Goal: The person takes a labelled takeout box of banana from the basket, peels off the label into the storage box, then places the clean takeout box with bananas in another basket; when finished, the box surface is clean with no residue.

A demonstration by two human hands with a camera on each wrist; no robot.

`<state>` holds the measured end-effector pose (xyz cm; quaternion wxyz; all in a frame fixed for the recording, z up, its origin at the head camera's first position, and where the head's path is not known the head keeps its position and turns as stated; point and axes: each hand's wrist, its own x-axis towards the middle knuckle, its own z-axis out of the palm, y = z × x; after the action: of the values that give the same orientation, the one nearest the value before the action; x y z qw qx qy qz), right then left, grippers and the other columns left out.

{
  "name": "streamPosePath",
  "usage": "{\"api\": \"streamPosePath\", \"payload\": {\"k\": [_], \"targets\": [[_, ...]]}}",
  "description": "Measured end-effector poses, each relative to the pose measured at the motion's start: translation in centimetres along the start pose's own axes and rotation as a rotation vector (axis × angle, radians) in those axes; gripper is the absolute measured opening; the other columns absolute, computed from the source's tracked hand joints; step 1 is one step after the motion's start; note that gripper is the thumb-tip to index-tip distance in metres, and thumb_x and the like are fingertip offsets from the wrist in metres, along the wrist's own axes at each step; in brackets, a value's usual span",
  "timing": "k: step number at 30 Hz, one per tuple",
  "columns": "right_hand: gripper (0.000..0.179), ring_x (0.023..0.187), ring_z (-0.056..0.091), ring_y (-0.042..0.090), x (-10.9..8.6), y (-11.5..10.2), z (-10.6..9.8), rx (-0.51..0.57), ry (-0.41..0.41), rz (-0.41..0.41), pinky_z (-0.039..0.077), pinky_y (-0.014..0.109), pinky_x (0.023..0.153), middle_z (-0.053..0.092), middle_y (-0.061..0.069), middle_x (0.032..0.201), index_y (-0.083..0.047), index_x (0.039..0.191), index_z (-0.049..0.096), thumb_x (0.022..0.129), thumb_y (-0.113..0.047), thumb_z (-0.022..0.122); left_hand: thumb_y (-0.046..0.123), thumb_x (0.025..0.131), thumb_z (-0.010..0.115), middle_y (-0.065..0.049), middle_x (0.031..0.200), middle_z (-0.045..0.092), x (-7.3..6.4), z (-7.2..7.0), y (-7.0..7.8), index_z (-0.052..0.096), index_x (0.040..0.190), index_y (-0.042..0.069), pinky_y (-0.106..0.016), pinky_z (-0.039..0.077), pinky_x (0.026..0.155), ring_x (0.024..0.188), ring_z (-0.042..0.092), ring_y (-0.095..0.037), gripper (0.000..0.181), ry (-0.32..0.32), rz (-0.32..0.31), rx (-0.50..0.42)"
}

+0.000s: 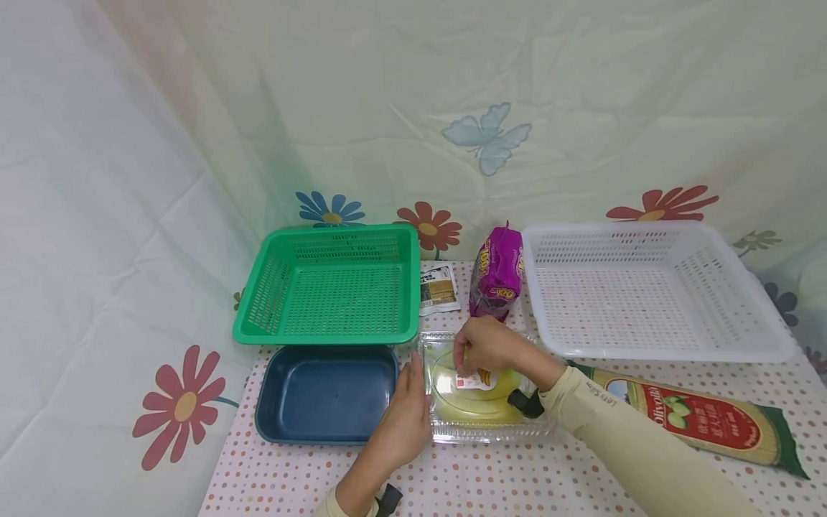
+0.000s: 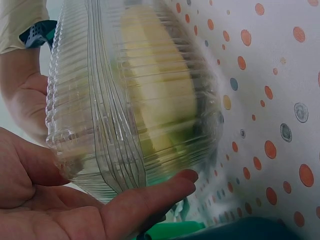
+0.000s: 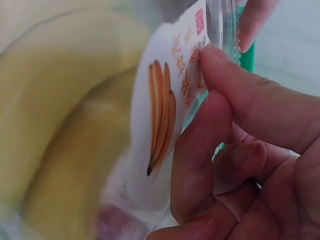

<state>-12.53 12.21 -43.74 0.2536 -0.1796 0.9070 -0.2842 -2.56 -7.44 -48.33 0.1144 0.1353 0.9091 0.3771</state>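
Observation:
A clear plastic clamshell box point(image 1: 439, 431) with pale yellow-green contents, which look like bananas point(image 2: 160, 85), rests on the dotted tabletop. My left hand point(image 1: 408, 424) lies against its left side, fingers mostly straight and touching the wall. Over the lid, my right hand point(image 1: 487, 348) pinches the edge of a white label point(image 3: 142, 170) between thumb and fingertip. Drawn bananas and orange writing show on this label, which bends away at the pinched end. Just left of my left hand stands a dark blue basin point(image 1: 329, 395).
Behind the basin sits a green basket point(image 1: 349, 301); a white basket point(image 1: 620, 301) stands at the right. Between them are a small packet point(image 1: 439, 289) and a purple bag point(image 1: 499, 269). A spaghetti pack point(image 1: 704, 416) lies at the right, partly behind the right sleeve point(image 1: 620, 438).

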Motion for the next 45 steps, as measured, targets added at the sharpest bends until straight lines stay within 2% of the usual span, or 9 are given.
{"api": "streamPosePath", "payload": {"k": [14,19,24,32,38,45], "targets": [[0.012,0.058,0.053,0.011,-0.1,0.6,-1.2,0.123,-0.127,-0.044,0.047,0.026,0.054,0.058,-0.003,0.064,-0.012,0.076,0.072,0.080,-0.006,0.082,0.004,0.106,0.047,-0.038,0.161,0.019,0.0,0.0,0.0,0.008,0.160,-0.008,-0.058,0.038,0.114,0.148,0.031,-0.048,0.068,0.001,0.000,-0.005],[0.013,0.059,0.052,0.011,0.0,0.8,-1.5,0.133,-0.160,-0.039,0.045,0.025,0.054,0.056,-0.003,0.064,-0.013,0.077,0.071,0.080,-0.006,0.081,0.005,0.106,0.047,-0.038,0.161,0.019,0.0,0.1,0.0,0.007,0.161,-0.007,-0.058,0.039,0.113,0.147,0.031,-0.048,0.068,-0.003,-0.006,-0.001],[0.015,0.059,0.050,0.012,0.2,1.0,-1.5,0.125,-0.157,-0.033,0.044,0.026,0.055,0.054,-0.002,0.064,-0.015,0.077,0.071,0.079,-0.007,0.083,0.005,0.107,0.046,-0.040,0.160,0.020,0.0,0.1,0.1,0.008,0.161,-0.008,-0.059,0.040,0.112,0.146,0.033,-0.050,0.067,0.000,-0.005,0.008],[0.020,0.057,0.053,0.013,0.2,0.6,-1.3,0.089,-0.118,-0.020,0.049,0.028,0.054,0.053,-0.001,0.064,-0.018,0.090,0.077,0.077,-0.005,0.086,0.006,0.107,0.045,-0.041,0.159,0.021,0.0,0.1,0.1,0.009,0.160,-0.008,-0.061,0.041,0.111,0.145,0.033,-0.052,0.066,-0.008,-0.016,0.007],[0.012,0.059,0.054,0.011,0.2,0.2,-1.0,0.037,-0.093,-0.010,0.047,0.026,0.054,0.057,-0.002,0.064,-0.017,0.080,0.079,0.077,-0.008,0.086,0.005,0.107,0.045,-0.042,0.159,0.021,0.0,0.1,0.2,0.009,0.160,-0.009,-0.060,0.041,0.111,0.145,0.034,-0.051,0.066,-0.003,-0.014,0.013],[0.011,0.060,0.054,0.010,0.2,0.4,-1.0,0.045,-0.086,-0.007,0.047,0.025,0.055,0.062,-0.004,0.063,-0.015,0.074,0.077,0.079,-0.008,0.083,0.004,0.107,0.045,-0.041,0.159,0.021,0.0,0.1,0.1,0.009,0.160,-0.009,-0.060,0.041,0.111,0.145,0.034,-0.051,0.066,-0.002,-0.008,0.010]]}}
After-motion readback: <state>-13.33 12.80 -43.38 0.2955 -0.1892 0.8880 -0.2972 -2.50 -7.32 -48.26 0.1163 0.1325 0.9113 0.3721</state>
